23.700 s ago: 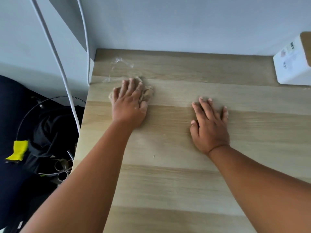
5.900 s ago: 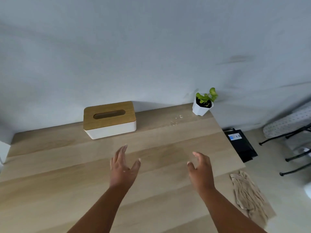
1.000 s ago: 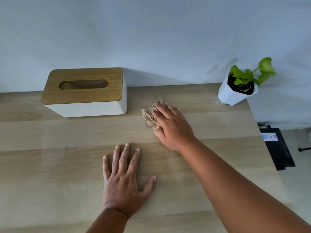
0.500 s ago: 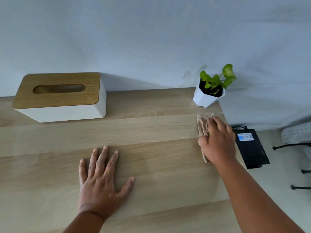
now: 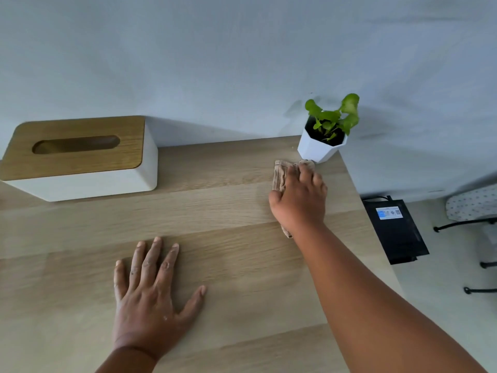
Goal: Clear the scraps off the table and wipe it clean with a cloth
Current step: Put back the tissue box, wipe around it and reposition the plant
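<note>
Right hand [image 5: 298,200] presses cloth [image 5: 281,175] flat on bench [image 5: 228,205], maybe touching plant pot [image 5: 318,149]. Left hand [image 5: 150,294] spread flat, holding nothing.

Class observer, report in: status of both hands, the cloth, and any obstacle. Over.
Left hand flat on table. Right hand pressing cloth. Potted plant right at cloth's far edge.

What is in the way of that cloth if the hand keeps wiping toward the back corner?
The small potted plant stands right ahead of the cloth under the right hand, at the table's far right corner, seemingly touching the cloth's front edge.
</note>
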Demonstrator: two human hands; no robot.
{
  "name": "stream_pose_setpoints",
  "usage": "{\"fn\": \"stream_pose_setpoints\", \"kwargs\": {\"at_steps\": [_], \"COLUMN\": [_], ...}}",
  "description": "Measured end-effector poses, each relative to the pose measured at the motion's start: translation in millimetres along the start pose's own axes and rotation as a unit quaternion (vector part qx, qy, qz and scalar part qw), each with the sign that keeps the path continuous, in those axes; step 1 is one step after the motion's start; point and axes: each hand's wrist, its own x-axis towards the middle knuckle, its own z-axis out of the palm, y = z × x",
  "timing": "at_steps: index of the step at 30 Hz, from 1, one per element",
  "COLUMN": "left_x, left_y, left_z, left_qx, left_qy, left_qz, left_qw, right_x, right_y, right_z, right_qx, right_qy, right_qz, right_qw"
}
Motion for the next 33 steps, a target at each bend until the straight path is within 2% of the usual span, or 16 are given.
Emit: {"fn": "stream_pose_setpoints", "kwargs": {"at_steps": [13,25,33], "left_x": [0,1,0], "left_y": [-1,1,0], "left_z": [1,-2,-2], "left_qx": [-0.001,0.017,0.009], "left_qy": [0.011,-0.01,0.0], "left_qz": [0.006,0.005,0.003], "left_qw": [1.0,1.0,1.0], "right_x": [23,44,-33], "right_y": [-22,-42,-23], "right_z": [4,6,12], "right_qx": [0.009,0.022,0.014], "right_qy": [-0.002,0.004,-0.025], "right_qz": [-0.03,-0.047,-0.18], "right_qw": [1.0,0.999,0.983]}}
